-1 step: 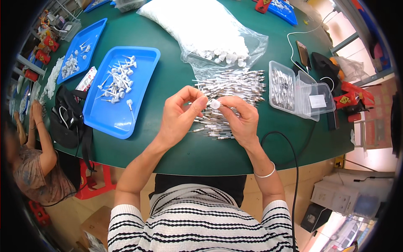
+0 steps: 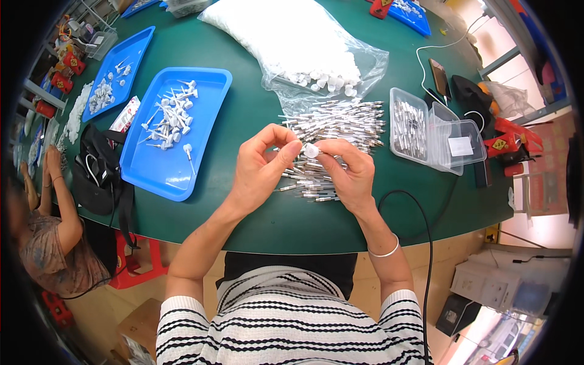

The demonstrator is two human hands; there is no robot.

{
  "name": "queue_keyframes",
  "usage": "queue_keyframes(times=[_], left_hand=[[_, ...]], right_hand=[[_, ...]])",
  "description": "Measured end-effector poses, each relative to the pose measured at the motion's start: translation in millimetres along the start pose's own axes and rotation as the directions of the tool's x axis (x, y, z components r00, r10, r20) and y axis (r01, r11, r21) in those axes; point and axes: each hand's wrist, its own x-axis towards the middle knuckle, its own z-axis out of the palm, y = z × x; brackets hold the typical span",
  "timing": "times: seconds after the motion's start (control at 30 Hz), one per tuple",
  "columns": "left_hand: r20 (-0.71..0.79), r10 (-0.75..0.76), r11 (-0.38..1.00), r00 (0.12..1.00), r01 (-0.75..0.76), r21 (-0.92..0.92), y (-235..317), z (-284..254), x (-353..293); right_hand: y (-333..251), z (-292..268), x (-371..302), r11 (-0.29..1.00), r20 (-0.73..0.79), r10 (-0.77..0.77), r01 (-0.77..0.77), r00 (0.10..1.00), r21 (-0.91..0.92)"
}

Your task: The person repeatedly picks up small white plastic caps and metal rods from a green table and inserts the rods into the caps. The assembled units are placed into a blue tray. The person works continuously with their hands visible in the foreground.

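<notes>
Over the work table, my left hand (image 2: 261, 167) and my right hand (image 2: 350, 173) meet in two pinches with a small white plastic cap (image 2: 311, 151) between them. The right thumb and index finger grip the cap. Whatever the left fingertips pinch beside it is hidden by the thumb. Just beyond and under the hands lies a heap of thin metal rods with white sleeves (image 2: 340, 125). To the left, a blue tray (image 2: 170, 176) carries several rods fitted with white caps (image 2: 176, 115).
A clear plastic bag of white caps (image 2: 292, 36) lies at the far side of the green table (image 2: 274, 234). On the right stands an open clear box of metal parts (image 2: 409, 128). A black cable (image 2: 429, 243) hangs over the near edge. A co-worker (image 2: 61, 243) sits at left.
</notes>
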Motion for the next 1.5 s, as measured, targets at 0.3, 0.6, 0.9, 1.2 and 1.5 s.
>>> queue_keyframes(times=[0.3,0.6,0.9,1.2,1.5], left_hand=[[0.020,0.058,0.970,0.998,-0.061,0.237,4,-3,-2],[0.047,-0.002,0.994,0.999,-0.004,0.114,4,-4,0],[0.036,-0.112,0.994,0.993,0.112,-0.001,4,-2,-2],[0.155,-0.195,0.953,0.968,0.225,-0.205,-1,-4,-1],[0.197,-0.222,0.940,0.955,0.263,-0.217,-2,-6,2]], right_hand=[[1,-1,0,1.000,-0.012,-0.020,0.020,1.000,-0.022],[2,0,0,0.999,-0.009,-0.044,0.044,0.999,-0.032],[0,0,-1,0.999,0.010,-0.007,0.007,1.000,-0.047],[-3,6,-9,0.900,0.032,0.301,-0.295,0.953,0.322],[2,5,-11,0.889,0.054,0.306,-0.306,0.950,0.341]])
